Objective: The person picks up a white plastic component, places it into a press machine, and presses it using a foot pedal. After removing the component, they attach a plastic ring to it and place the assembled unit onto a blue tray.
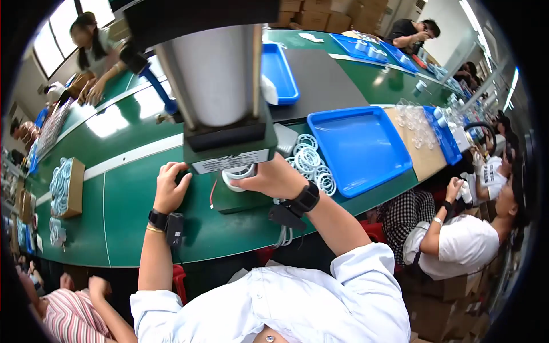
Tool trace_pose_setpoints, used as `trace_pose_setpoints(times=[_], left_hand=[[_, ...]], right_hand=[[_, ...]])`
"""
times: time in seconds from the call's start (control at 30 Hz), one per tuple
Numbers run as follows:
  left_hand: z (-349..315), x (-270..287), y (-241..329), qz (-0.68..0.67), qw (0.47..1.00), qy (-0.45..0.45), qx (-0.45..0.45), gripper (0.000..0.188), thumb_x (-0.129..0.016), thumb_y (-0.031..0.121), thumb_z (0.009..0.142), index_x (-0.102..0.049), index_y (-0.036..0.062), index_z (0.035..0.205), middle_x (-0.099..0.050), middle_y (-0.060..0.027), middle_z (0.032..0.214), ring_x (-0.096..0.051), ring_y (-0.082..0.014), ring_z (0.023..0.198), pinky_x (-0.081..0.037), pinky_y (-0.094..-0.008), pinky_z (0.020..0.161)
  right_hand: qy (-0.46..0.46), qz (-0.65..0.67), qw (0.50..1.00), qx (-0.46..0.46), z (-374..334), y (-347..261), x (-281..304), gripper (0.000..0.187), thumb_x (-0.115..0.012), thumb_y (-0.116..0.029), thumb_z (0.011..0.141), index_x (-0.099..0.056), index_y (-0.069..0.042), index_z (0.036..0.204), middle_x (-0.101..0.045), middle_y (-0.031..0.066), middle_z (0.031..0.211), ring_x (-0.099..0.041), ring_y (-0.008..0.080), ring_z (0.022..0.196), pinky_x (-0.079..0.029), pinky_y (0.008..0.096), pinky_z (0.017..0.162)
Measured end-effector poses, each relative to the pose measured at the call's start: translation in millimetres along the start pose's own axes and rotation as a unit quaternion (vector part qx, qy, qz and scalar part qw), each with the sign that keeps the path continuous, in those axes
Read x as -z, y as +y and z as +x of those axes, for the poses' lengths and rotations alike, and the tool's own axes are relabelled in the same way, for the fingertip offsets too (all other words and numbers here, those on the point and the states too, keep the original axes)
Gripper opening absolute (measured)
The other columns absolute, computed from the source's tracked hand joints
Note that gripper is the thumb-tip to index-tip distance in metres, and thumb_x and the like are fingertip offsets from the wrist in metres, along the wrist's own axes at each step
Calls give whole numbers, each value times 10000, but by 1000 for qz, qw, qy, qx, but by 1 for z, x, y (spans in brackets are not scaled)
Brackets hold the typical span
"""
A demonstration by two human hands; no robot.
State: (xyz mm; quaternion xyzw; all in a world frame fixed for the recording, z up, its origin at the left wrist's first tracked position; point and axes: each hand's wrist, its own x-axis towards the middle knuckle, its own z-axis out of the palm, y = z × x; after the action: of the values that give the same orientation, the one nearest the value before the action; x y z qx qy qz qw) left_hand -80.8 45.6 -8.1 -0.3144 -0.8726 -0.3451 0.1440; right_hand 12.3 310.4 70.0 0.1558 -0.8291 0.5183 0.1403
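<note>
A bench press with a grey-white cylinder and a dark green frame stands in front of me, blocking part of the view. Under its head, my right hand grips a white round plastic part over the green base. The fingertips on the far side are hidden by the press. To the left of the machine, my left hand rests at the table with its fingers loosely bent and the thumb apart, nothing visible in it. Several pale ring-shaped parts lie piled just right of my right hand.
A blue tray sits right of the rings; another blue tray lies behind the press. At left, a cardboard box holds pale blue coils. Clear plastic parts lie at right. A co-worker in white sits close on the right.
</note>
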Motion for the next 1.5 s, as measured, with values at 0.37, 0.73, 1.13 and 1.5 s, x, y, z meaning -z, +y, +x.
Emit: trace_pose_setpoints(times=[0.37, 0.73, 1.13, 1.5], left_hand=[[6, -1, 9, -36, 999, -12, 14, 228, -608, 80, 733, -600, 17, 952, -569, -133, 938, -491, -326, 929, -416, -390, 816], [8, -4, 6, -61, 997, -14, 35, 233, -605, 58, 716, -638, 28, 945, -589, -127, 996, -496, -331, 932, -426, -383, 819], [8, -19, -3, -72, 997, -8, 33, 246, -611, 70, 709, -644, 45, 951, -599, -124, 991, -509, -328, 924, -431, -389, 817], [9, -2, 5, 7, 1000, -22, 8, 182, -633, 195, 782, -646, 104, 939, -597, -87, 909, -533, -289, 917, -436, -383, 800]], right_hand=[[87, -86, 991, -46, -7, 2, 59, 530, -736, -149, 682, -473, 19, 1109, -594, 138, 1022, -591, 226, 905, -461, 320, 817], [319, -222, 888, -247, -76, 161, 301, 575, -735, -209, 652, -477, 26, 1109, -599, 155, 1018, -599, 233, 938, -474, 317, 835], [383, -552, 714, -196, -108, 201, 335, 710, -754, -256, 683, -443, -11, 1272, -586, 120, 1105, -607, 262, 851, -475, 329, 834], [108, 55, 978, -167, -58, 61, 100, 85, -533, -120, 884, -542, -38, 865, -549, -3, 760, -494, 65, 707, -395, 202, 650]])
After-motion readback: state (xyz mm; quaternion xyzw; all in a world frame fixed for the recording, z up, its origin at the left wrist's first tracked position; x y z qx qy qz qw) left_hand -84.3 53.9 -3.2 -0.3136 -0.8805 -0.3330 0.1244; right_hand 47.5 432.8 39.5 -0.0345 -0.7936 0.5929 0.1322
